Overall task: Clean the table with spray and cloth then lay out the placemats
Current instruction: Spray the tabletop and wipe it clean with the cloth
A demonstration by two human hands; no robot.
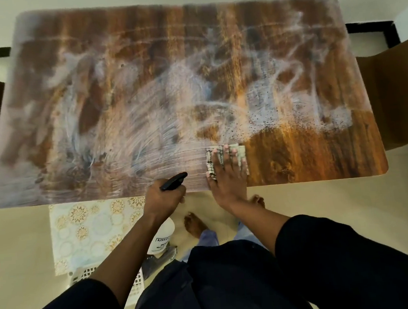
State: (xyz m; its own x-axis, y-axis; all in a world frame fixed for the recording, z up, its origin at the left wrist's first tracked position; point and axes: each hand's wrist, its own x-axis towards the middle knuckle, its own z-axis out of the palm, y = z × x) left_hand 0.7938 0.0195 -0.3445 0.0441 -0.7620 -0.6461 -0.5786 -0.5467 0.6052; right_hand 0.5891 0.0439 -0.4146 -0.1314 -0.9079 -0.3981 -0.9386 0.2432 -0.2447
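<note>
Table: the wooden table fills the upper view, smeared with whitish streaks across most of its top; only a patch at about 4 o'clock looks bare and dry.
Right hand: the right hand lies flat with fingers spread straight, pressing the cloth onto the near edge of the table, at roughly 5 o'clock on its surface.
Left hand: the left hand is curled round the neck of the spray bottle, whose black nozzle points toward 1 o'clock, just over the table's near rim; the white body hangs below the edge.
Placemats: a patterned placemat lies below the table edge at 7 o'clock, on top of a white lattice basket.
Stage: judged to be mid-wipe; the placemats are not yet laid.
Risk, streaks: the film may dry into marks if the small cloth cannot take it all up.
Risk, spray: a squeeze of the trigger could wet the wiping hand.
Risk, floor: drips off the near rim could fall near the person's bare feet, making a slip likely.
</note>
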